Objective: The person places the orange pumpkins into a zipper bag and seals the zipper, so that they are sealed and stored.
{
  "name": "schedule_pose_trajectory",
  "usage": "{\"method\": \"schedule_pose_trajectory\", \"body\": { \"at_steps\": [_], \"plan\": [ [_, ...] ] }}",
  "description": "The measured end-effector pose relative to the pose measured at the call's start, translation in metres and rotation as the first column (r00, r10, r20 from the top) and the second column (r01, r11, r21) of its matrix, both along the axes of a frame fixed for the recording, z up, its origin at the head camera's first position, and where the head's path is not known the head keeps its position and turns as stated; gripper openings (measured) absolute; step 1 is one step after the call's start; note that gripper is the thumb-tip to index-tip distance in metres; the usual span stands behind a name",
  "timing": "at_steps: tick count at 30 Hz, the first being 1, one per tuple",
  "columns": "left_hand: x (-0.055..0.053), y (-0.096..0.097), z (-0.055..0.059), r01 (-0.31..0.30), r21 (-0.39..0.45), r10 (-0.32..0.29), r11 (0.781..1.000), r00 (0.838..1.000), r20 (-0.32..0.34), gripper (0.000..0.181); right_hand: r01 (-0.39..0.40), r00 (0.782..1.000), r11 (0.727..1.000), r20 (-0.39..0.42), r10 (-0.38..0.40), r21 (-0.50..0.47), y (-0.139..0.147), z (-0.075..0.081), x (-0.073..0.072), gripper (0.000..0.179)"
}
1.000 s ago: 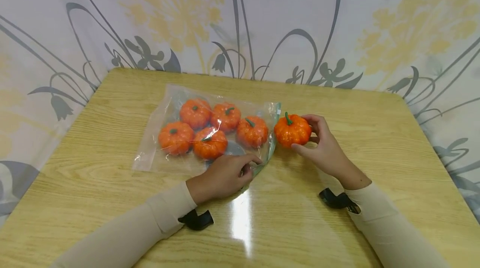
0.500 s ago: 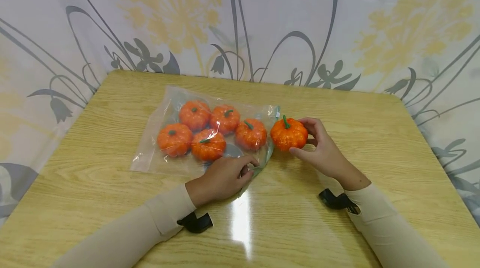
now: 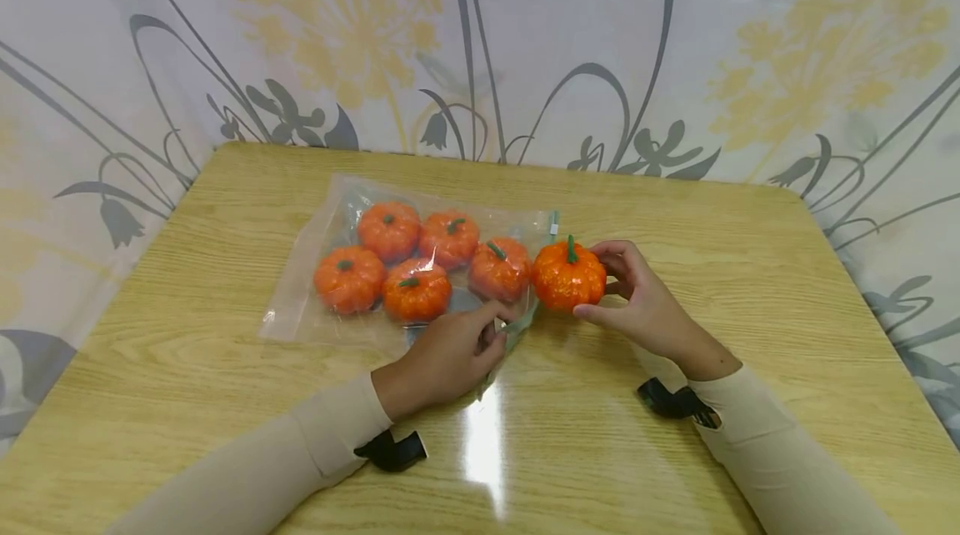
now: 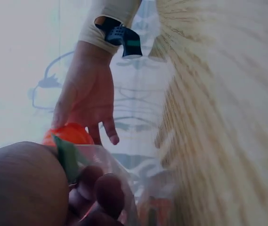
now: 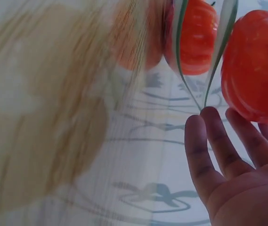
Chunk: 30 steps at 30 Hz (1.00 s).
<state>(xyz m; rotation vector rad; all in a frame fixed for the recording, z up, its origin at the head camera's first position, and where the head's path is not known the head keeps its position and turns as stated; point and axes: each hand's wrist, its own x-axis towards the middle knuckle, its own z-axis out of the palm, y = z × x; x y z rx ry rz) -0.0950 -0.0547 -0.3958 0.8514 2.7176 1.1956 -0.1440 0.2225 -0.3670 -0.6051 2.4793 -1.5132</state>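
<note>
A clear plastic zip bag (image 3: 288, 297) lies flat in the head view with several orange toy pumpkins (image 3: 347, 279) inside. Its green-edged mouth (image 3: 520, 325) faces right. At the near corner of that mouth, my left hand (image 3: 446, 356) pinches the edge between thumb and fingers. My right hand (image 3: 648, 302) grips another orange pumpkin (image 3: 567, 278) from its right side, green stem up, right at the bag's mouth. In the right wrist view, the two green rims (image 5: 178, 42) stand apart, with the gripped pumpkin (image 5: 254, 66) beside them and the fingertips just below.
The wood-grain table (image 3: 675, 218) extends around the bag on every side. Behind it hangs a white cloth (image 3: 525, 35) with grey and yellow flower print. Black wrist cameras (image 3: 390, 450) are strapped at both sleeves.
My right hand has moved slightly left with the pumpkin, which now overlaps the bag's mouth. My left hand keeps its pinch on the bag edge, and the mouth's near corner has lifted a little.
</note>
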Motion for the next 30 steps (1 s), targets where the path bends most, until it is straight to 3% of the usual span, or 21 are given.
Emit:
{"method": "schedule_pose_trajectory", "body": {
  "at_steps": [6,14,23,30],
  "plan": [
    [0.0016,-0.0018,0.0027,-0.024,0.075,0.026,0.997,0.999,-0.029,0.018,-0.037,0.999,0.999,-0.015,0.037,-0.037,-0.0004,0.0005,0.0002,0.066],
    [0.0014,-0.0004,0.0033,-0.052,0.106,0.057,0.993,0.997,-0.044,0.015,-0.102,0.995,0.992,-0.016,0.101,-0.071,0.0033,-0.0020,-0.0001,0.073],
    [0.0035,0.0004,0.0042,-0.083,0.157,0.088,0.984,0.996,-0.026,0.008,-0.239,0.971,0.953,-0.036,0.237,-0.187,0.0075,-0.0051,-0.0003,0.073],
    [0.0040,0.0011,0.0042,-0.094,0.199,0.097,0.976,0.995,-0.003,0.007,-0.266,0.964,0.957,-0.029,0.265,-0.116,0.0073,-0.0071,-0.0002,0.073]
  ]
}}
